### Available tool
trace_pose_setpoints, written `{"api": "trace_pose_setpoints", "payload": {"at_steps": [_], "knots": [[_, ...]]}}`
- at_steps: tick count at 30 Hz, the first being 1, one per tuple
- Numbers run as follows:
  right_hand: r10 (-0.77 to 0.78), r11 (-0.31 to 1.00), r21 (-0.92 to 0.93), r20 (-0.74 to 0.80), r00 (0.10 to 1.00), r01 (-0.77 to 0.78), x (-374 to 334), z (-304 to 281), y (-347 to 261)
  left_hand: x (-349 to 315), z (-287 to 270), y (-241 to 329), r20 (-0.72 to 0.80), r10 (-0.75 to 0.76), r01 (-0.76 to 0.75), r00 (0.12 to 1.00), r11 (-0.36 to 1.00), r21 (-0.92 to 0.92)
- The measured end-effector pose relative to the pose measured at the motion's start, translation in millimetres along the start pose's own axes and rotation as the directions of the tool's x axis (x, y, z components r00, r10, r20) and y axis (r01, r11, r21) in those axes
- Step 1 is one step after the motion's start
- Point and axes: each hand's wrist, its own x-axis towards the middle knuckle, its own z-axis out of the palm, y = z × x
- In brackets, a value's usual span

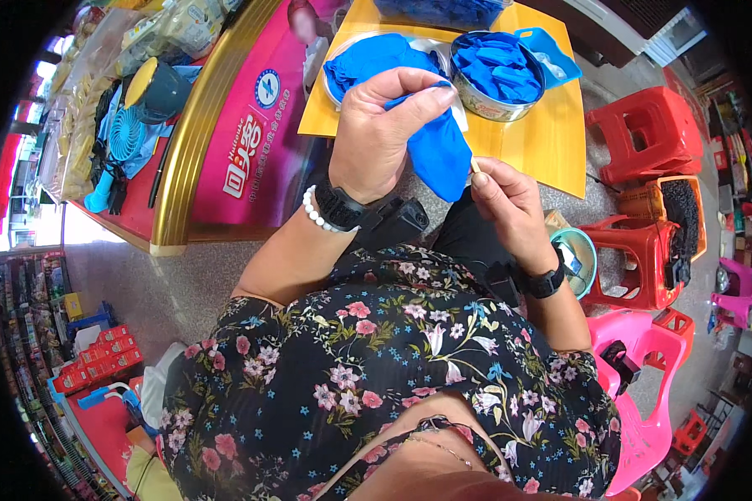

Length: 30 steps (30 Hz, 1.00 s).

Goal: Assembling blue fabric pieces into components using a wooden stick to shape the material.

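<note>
Pinched between the thumb and fingers of my left hand (380,125) is a piece of thin blue cloth (441,159), which hangs down in a pointed fold. My right hand (510,204) grips a thin pale stick (475,164) whose upper end meets the cloth's right edge. Whether the tip goes inside the fold is hidden. Just behind my left hand, more blue cloth (376,63) lies heaped in a pale round container. A round tin (505,110) full of crumpled blue pieces (497,67) stands to its right.
The yellow table (551,138) also bears a light blue plastic basket (560,58) and a clear box (451,12) of blue pieces. At the left is a gold-edged counter (180,184) with a small blue fan (127,134). Red stools (643,134) and a pink chair (643,417) stand at the right.
</note>
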Motion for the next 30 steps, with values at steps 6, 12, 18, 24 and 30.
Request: {"api": "trace_pose_setpoints", "payload": {"at_steps": [6,12,18,24,30], "knots": [[-0.078,0.991,-0.106,0.043,0.996,0.082,0,4,0,-1,0,-10,0.189,0.051,-0.114,0.981,0.935,0.336],[-0.039,0.999,-0.018,0.009,0.999,0.039,3,9,-2,-2,5,-14,0.048,0.036,-0.050,0.998,0.947,0.317],[-0.019,0.999,-0.038,-0.018,1.000,0.018,4,9,-2,-5,3,-10,0.083,0.063,-0.093,0.995,0.900,0.425],[-0.027,0.999,0.025,-0.026,0.999,0.027,9,13,3,-3,-2,-15,0.066,0.001,-0.030,0.998,0.897,0.441],[-0.042,0.998,0.035,-0.004,0.999,0.042,14,12,-5,-8,7,-7,-0.032,0.168,-0.159,0.985,0.968,0.195]]}}
